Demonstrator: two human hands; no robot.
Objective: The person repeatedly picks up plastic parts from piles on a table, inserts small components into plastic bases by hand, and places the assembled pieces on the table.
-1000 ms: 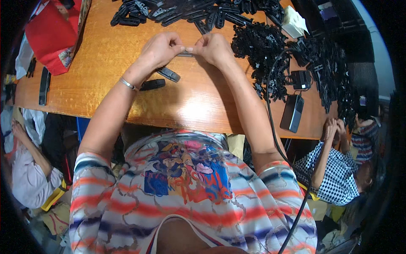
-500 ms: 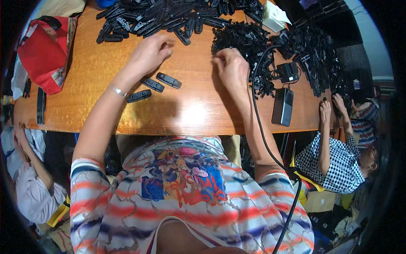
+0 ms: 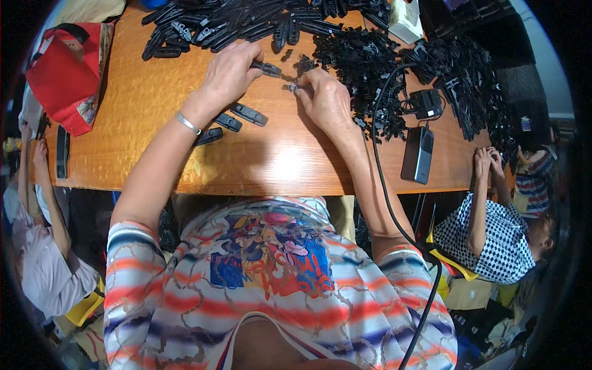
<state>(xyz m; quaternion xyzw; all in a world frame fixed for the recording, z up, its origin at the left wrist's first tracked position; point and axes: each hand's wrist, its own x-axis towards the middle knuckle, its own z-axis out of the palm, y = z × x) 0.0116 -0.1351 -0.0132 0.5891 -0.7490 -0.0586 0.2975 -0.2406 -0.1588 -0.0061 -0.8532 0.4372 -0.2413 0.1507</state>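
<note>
My left hand (image 3: 229,73) is closed around a long black plastic part (image 3: 269,68), whose far end points right toward my other hand. My right hand (image 3: 328,102) pinches a small dark clip-like piece (image 3: 290,87) between thumb and finger, close to the tip of the long part. Whether the two pieces touch, I cannot tell. Below my left wrist lie three similar long black parts: one at the upper right (image 3: 248,115), a middle one (image 3: 228,122), and a lower one (image 3: 208,135) partly covered by my forearm.
A heap of long black parts (image 3: 228,24) lies at the back, with a pile of small black pieces (image 3: 357,68) right of it. A black cable (image 3: 377,154) runs past my right arm, near a dark power bank (image 3: 416,155). A red bag (image 3: 65,80) stands left; co-workers sit both sides.
My left hand has taken hold of a long black part from the heap's near edge. My right hand has shifted left from the pile with a small piece, bringing both hands closer together.
</note>
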